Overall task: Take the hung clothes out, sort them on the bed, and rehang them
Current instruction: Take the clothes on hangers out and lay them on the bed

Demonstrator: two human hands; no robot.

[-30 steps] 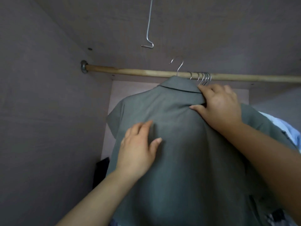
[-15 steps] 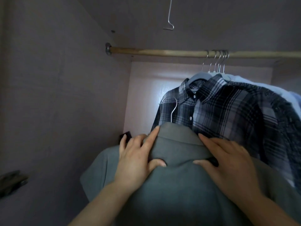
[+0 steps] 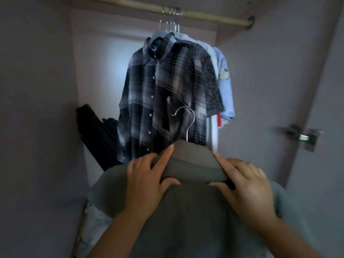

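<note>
Grey-green shirt (image 3: 195, 211) held at the collar by both hands, off the rod.

Dark items (image 3: 96, 135) lean in the wardrobe's left back corner. Left hand (image 3: 147, 181) pinches the collar's left side, thumb under, forefinger stretched toward the metal hanger hook (image 3: 188, 123). Behind hangs a plaid shirt (image 3: 167, 94) on the wooden rod (image 3: 204, 16). Right hand (image 3: 245, 187) clasps the collar's right side, fingers curled. Pale blue garments (image 3: 224, 81) hang further right.

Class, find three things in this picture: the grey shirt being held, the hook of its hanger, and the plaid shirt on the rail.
grey shirt (image 3: 193, 211): head view, on its back panel below the collar.
hanger hook (image 3: 192, 120): head view, on the wire's curve.
plaid shirt (image 3: 149, 94): head view, on its buttoned front.
</note>
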